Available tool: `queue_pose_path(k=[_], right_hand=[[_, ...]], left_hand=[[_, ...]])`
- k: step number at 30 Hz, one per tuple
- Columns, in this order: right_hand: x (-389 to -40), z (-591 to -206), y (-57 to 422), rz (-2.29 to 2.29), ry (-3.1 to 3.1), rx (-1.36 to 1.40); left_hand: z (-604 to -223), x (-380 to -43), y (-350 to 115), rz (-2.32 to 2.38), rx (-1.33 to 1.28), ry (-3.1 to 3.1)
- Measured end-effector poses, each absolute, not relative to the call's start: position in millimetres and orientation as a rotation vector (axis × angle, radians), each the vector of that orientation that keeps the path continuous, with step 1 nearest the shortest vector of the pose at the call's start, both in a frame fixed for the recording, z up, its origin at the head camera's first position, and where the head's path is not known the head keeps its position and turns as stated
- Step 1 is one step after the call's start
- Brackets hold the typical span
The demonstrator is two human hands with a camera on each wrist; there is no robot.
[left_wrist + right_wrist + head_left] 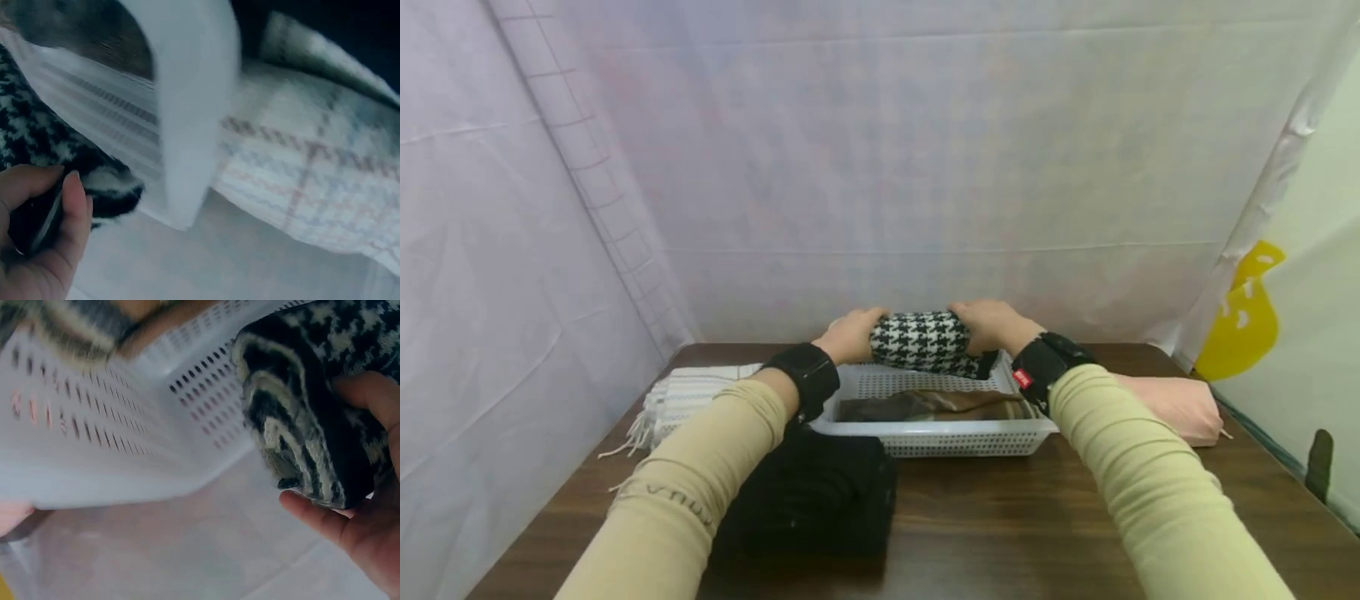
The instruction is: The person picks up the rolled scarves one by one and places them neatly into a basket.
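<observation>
A rolled black-and-white houndstooth scarf (pixel 921 342) is held up over the far side of a white perforated plastic basket (pixel 955 442). My left hand (pixel 852 335) pinches its left end between thumb and fingers. At the other end my right hand (pixel 992 325) grips the roll, and the right wrist view shows the spiral layers of the scarf (pixel 294 425) beside the thumb and fingers. Inside the basket, along its near side, lies a folded brown and grey patterned cloth (pixel 925 406).
Left of the basket lies a white fringed plaid cloth (pixel 681 400). A folded black cloth (pixel 820 492) sits in front, partly behind the left sleeve. To the right is a pink roll (pixel 1176 408). White sheeting (pixel 925 167) hangs behind the brown wooden table (pixel 985 525).
</observation>
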State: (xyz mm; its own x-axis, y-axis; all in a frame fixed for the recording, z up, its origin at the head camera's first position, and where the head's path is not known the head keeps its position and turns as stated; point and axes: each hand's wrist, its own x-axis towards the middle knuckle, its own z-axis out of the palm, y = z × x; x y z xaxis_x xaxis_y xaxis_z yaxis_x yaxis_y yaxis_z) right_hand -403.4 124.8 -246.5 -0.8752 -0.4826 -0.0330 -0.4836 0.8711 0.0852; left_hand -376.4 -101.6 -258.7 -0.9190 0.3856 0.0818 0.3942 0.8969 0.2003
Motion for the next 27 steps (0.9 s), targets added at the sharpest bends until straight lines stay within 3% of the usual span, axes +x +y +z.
queue_pose_path(k=[10,16,27], right_hand=[[-431,-271,98,0.365,2.985,-0.773],[-434,-294,96,0.272,2.917,-0.743],[-432,-292,98,0.189,2.705,-0.607]], left_hand=[[-275,-386,-108,-0.331,-0.564,-3.231],[-293,-402,-107,-0.182,-0.603,-3.357],[-297,-404,-97,0.103,-0.576,-3.531]])
